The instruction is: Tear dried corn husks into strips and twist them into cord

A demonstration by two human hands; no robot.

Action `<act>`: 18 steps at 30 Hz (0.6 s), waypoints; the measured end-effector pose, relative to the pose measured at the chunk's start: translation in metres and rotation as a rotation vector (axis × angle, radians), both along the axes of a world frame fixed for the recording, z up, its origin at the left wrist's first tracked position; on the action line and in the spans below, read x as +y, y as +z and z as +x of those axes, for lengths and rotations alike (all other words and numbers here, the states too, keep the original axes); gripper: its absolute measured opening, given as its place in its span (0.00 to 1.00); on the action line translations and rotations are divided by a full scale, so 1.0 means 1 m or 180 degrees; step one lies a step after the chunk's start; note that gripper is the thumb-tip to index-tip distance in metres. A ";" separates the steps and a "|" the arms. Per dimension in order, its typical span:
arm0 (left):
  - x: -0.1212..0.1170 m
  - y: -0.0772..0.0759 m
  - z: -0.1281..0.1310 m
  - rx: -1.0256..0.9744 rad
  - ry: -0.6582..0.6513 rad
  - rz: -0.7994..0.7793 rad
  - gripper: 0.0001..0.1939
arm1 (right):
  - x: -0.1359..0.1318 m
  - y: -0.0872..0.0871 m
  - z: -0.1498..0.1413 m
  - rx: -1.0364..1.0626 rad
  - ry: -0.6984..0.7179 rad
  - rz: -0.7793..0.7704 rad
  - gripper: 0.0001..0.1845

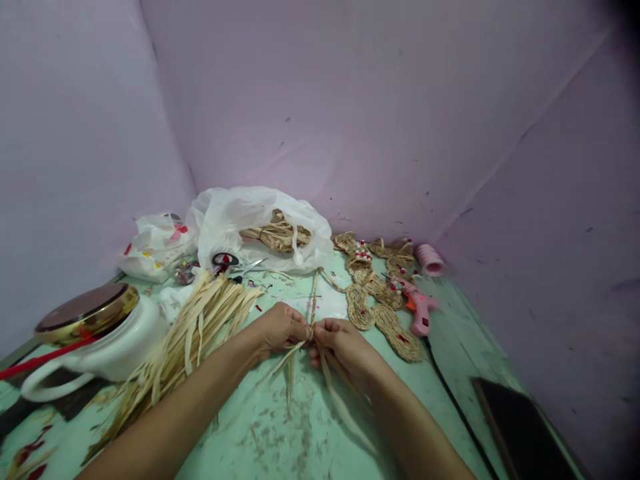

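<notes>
My left hand (284, 327) is closed, its fingertips pinching pale dried plant-fibre strips (290, 377) at the lower end of a thin braided cord (314, 300). Right beside it, my right hand (343, 341) is pinched on other strips (337, 400) from the same cord, which trail down toward me. Between the two hands the fingertips nearly meet at the cord's working end. The cord runs up and away to a bend, then right toward flat coiled braided pieces (360, 307). The fingers partly hide where the strips cross.
A bundle of loose fibre strips (190, 327) lies left, near a white pot (123, 340) with a gold-rimmed lid (90, 313). Scissors (225, 260) rest before a white plastic bag (260, 200). At right are a pink glue gun (421, 310), pink spool (430, 260) and dark flat object (520, 427).
</notes>
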State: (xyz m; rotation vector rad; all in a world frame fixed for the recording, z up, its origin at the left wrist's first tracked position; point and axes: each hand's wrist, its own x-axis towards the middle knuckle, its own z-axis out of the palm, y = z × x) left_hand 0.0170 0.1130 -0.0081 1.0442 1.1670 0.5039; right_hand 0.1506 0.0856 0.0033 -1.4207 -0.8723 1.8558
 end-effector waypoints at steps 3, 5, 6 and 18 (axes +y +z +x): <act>-0.001 0.001 0.001 0.0014 -0.0078 0.0046 0.04 | 0.001 -0.004 0.002 0.0055 0.0041 0.0103 0.07; -0.001 0.003 0.001 0.0059 -0.0174 0.0145 0.05 | 0.002 -0.009 0.003 -0.0118 0.0091 0.0216 0.07; -0.002 0.003 0.002 0.0098 -0.0213 0.0202 0.05 | 0.003 -0.012 0.003 -0.0260 0.0141 0.0269 0.08; -0.012 0.018 0.000 0.2203 -0.0643 0.1269 0.07 | 0.003 -0.026 0.002 -0.0544 0.0002 0.0620 0.08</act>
